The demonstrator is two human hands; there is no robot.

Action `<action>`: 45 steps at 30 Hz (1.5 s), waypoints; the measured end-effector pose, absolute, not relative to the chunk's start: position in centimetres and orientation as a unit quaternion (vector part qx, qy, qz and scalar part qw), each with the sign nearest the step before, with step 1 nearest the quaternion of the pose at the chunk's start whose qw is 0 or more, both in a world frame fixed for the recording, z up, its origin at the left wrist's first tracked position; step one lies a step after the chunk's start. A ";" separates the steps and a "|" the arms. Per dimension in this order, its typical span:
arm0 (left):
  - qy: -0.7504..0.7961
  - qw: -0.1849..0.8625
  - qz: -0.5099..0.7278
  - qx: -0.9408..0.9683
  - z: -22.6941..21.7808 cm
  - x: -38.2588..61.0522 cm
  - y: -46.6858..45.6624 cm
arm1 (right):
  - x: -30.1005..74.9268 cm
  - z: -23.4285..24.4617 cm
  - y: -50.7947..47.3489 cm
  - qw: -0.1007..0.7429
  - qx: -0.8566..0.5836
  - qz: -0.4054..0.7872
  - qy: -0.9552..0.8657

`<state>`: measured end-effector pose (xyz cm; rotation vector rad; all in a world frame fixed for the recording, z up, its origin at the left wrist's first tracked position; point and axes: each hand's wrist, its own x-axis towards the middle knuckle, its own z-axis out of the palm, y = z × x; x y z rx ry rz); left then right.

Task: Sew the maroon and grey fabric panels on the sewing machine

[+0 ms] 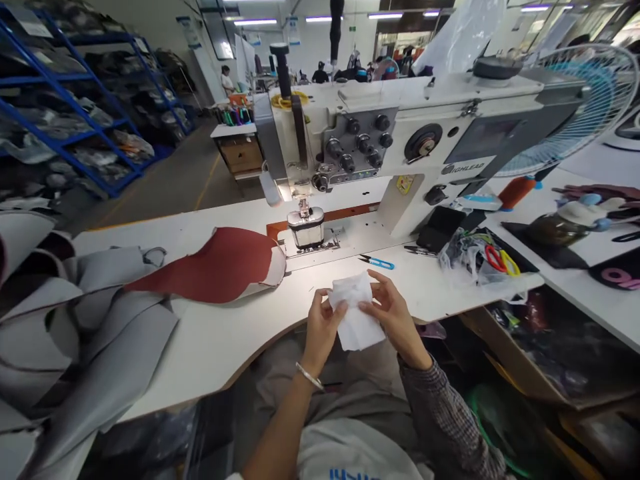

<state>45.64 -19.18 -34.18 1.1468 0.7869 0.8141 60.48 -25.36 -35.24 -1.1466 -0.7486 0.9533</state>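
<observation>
A crumpled white tissue [361, 328] is spread between my two hands, just over the table's front edge. My left hand [323, 325] pinches its left side between thumb and fingers. On the other side, my right hand [393, 312] grips the tissue with the thumb on top and fingers behind. Beyond the hands lie blue thread snips [378, 262] on the white table. Farther back stands a sewing machine [345, 133], its lit presser foot [304, 208] above the bed. A dark red cut piece [220, 263] with a pale edge rests left of the needle area.
Grey material pieces [115, 333] heap over the table's left end. At right are a plastic bag [463, 257], red and yellow-handled scissors [500, 260], an orange thread cone [517, 193] and a fan [570, 113]. An open cardboard box [530, 373] sits below. Blue shelves [65, 100] stand far left.
</observation>
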 end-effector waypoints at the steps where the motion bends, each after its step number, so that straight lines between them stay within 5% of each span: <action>1: 0.349 0.703 0.338 0.520 -34.4 45.8 -19.0 | 60.9 -35.4 -25.5 0.676 -0.511 0.417 -0.328; 14: 0.292 0.728 0.262 0.562 -33.2 46.7 -17.6 | 65.0 -34.1 -28.3 0.586 -0.533 0.318 -0.521; 17: 0.299 0.654 0.196 0.667 -32.7 47.1 -17.7 | 65.1 -33.4 -28.4 0.559 -0.529 0.298 -0.564; 24: 0.349 0.528 0.226 0.741 -32.4 47.8 -18.4 | 66.2 -33.6 -29.1 0.596 -0.484 0.476 -0.430; 29: 0.363 0.470 0.235 0.770 -31.9 48.0 -18.8 | 65.2 -34.8 -28.4 0.602 -0.528 0.475 -0.364; 37: 0.394 0.469 0.249 0.751 -32.5 48.2 -19.2 | 63.3 -34.8 -28.2 0.646 -0.585 0.328 -0.365; 45: 0.447 0.466 0.305 0.700 -33.7 49.6 -20.7 | 59.5 -36.4 -28.4 0.571 -0.625 -0.038 -0.530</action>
